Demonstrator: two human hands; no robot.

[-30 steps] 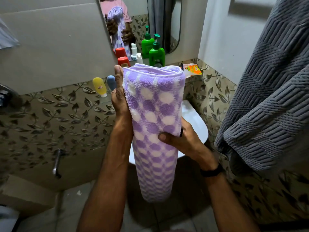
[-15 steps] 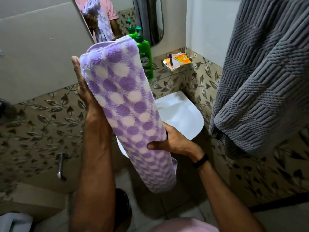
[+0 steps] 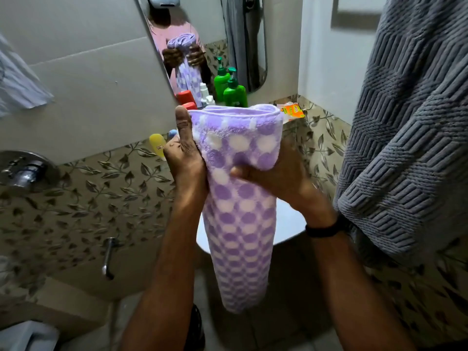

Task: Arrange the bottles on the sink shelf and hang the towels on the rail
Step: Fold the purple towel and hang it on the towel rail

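Towel step: left hand (image 3: 184,158), right hand (image 3: 276,173), fingers clamped round folded purple towel (image 3: 240,224). Next, probably: drape over rail beside grey towel (image 3: 405,122).

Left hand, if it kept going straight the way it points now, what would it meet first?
Likely the red-capped bottle, just beyond the thumb tip of the left hand, which grips the purple towel. Depth is unclear, so there may be some gap between them.

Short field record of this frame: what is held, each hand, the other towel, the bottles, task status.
held: purple checked towel, folded, hanging down
left hand: grips its upper left edge
right hand: grips its upper right side, thumb in front
grey towel: hangs at right
bottles: green pump bottle, yellow bottle, both beyond the towel
status: purple checked towel not yet hung
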